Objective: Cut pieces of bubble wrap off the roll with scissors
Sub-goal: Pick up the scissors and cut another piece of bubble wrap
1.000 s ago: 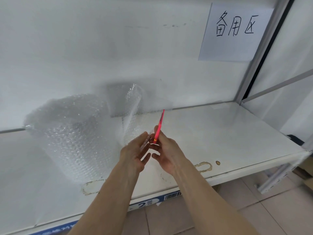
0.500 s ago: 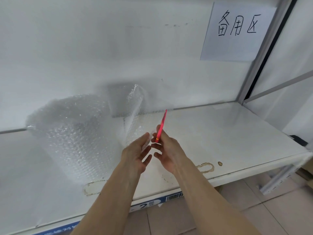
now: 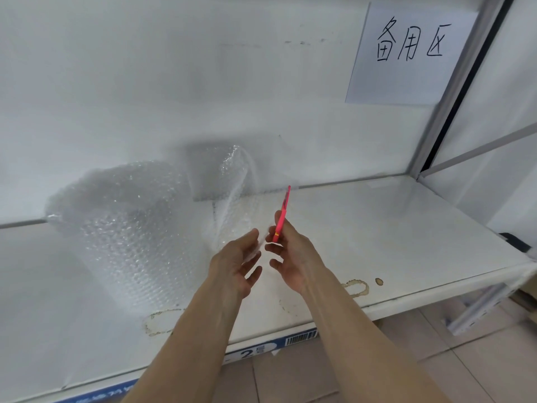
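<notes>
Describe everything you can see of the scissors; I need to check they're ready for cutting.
The scissors look bright pink-red, apparently plastic-covered, seen nearly edge-on as a thin strip with a small yellow spot near the lower end. They point up and away, tilted slightly right, above the white shelf. The right hand grips their lower part. Whether the blades are open cannot be told.

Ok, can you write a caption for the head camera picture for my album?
Right hand holds pink scissors beside the open left hand, near the bubble wrap roll.

Scissors blades indistinct (blurred).
</notes>
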Available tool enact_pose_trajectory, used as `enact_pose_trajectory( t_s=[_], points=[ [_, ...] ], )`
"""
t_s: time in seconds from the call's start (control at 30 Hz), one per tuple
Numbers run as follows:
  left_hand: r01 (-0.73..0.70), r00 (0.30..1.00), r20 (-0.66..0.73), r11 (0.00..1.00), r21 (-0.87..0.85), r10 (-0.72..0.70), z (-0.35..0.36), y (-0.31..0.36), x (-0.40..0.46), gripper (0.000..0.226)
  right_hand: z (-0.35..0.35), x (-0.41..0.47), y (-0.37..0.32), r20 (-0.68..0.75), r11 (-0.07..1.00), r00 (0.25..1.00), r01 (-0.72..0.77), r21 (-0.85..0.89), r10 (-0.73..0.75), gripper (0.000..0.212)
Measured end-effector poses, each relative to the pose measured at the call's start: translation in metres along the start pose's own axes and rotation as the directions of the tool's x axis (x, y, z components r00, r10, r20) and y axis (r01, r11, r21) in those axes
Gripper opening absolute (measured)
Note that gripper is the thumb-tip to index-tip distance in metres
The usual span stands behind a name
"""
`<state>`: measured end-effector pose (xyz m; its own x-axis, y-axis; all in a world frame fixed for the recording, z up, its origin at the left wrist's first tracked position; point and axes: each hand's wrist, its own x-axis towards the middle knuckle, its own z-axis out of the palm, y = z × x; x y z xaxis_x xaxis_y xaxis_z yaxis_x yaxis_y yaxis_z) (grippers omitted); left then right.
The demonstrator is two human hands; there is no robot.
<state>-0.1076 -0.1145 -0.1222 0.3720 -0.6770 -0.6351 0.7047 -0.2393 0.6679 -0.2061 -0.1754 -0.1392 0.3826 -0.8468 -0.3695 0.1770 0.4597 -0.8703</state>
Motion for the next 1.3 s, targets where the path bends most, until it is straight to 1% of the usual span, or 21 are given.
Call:
enact_pose_trajectory(
  t_s=[0.27,0.4,0.97,1.13,1.3],
  points=[
    [0.01,1.0,0.008,1.0,0.018,-0.01,0.0,0.0,0.003,0.022,-0.009,0.007,-0.004,-0.019,1.0,1.0,0.016,0.015,-0.015,0.038],
    [0.015,1.0,0.017,1.0,0.015,-0.016,0.001,-0.002,0.003,0.02,-0.008,0.007,-0.003,-0.023,0.999,0.999,0.038,0.006,-0.038,0.037],
    [0.023,1.0,0.008,0.999,0.031,-0.023,0.002,-0.002,0.003,0.015,-0.01,0.013,-0.01,-0.055,0.998,0.998,0.019,0.056,-0.016,0.037],
    [0.028,1.0,0.006,0.999,0.041,-0.029,0.0,-0.001,0.003,0.018,-0.014,0.016,-0.014,-0.065,0.997,0.998,0.028,0.078,-0.023,0.036],
    [0.032,0.999,0.015,0.999,0.043,-0.032,0.0,-0.001,0.002,0.015,-0.015,0.015,-0.014,-0.065,0.997,0.997,0.047,0.059,-0.043,0.036]
  ],
)
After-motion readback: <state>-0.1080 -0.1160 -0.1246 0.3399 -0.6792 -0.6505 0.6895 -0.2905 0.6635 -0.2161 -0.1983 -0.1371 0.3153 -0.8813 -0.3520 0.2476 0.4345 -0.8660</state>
